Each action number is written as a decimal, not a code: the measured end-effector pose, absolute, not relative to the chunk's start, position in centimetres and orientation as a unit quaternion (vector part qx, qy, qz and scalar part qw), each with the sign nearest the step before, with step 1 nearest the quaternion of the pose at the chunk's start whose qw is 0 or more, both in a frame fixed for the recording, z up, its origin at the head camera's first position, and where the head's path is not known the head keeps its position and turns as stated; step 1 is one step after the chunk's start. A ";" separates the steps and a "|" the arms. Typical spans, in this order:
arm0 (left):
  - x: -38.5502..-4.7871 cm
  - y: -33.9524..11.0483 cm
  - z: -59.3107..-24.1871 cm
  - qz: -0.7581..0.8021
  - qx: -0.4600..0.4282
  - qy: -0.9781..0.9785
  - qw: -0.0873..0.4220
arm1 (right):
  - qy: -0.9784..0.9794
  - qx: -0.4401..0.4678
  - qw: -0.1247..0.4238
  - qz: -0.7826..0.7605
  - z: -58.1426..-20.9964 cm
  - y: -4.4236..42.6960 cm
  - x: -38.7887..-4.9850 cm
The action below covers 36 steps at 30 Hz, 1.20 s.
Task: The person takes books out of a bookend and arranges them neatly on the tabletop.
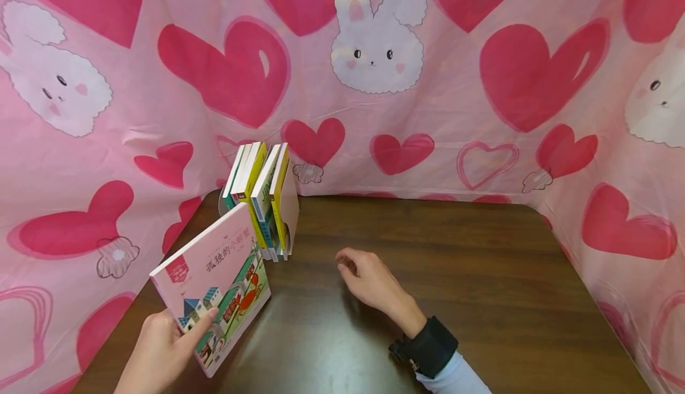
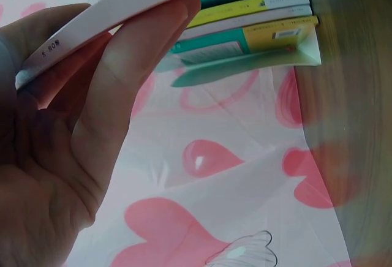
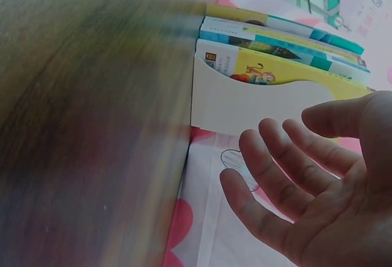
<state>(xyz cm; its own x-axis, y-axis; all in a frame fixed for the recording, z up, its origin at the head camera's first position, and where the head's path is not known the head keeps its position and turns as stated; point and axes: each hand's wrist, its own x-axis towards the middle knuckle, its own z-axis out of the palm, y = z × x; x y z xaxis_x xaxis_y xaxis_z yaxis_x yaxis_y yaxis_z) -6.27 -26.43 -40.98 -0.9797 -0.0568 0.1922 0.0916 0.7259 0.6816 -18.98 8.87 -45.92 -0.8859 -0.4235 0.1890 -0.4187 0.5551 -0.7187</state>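
A thin pink picture book (image 1: 227, 284) is tilted above the left side of the table, its illustrated cover facing up toward me. My left hand (image 1: 166, 343) grips its lower left edge, thumb on the cover and fingers behind; the left wrist view shows the book's spine (image 2: 116, 28) between thumb and fingers. Behind it, several books (image 1: 259, 192) stand upright in a white bookend (image 3: 257, 105), partly hidden by the pink book. My right hand (image 1: 374, 281) hovers over the middle of the table with fingers loosely bent, holding nothing.
The dark wooden table (image 1: 428, 251) has rounded far corners. A pink cloth (image 1: 385, 120) printed with hearts and rabbits hangs around its back and sides, close behind the standing books. A black strap (image 1: 430, 346) with a camera circles my right wrist.
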 end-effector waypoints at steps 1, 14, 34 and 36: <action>-6.3 -26.3 -41.0 -0.374 -0.013 -0.922 0.099 | 0.882 -0.240 0.003 -0.405 -46.0 8.8 -19.0; -7.2 -24.7 -40.9 -0.437 -0.060 -0.893 0.092 | 0.838 -0.310 0.083 -0.441 -46.0 8.0 -18.8; -8.7 -23.0 -41.9 -0.572 -0.118 -0.811 -0.031 | 0.775 -0.297 0.161 -0.534 -45.9 7.2 -18.3; -8.9 -23.0 -42.0 -0.579 -0.127 -0.804 -0.038 | 0.762 -0.296 0.172 -0.549 -45.9 7.3 -18.3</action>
<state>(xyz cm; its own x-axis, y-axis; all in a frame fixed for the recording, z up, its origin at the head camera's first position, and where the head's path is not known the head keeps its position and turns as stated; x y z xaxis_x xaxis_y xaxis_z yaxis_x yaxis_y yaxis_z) -8.90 -23.01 -42.04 -0.9649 0.2485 0.0850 0.1594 0.2967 0.9416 -18.26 7.31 -45.88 -0.7662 -0.6396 0.0625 -0.2617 0.2217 -0.9393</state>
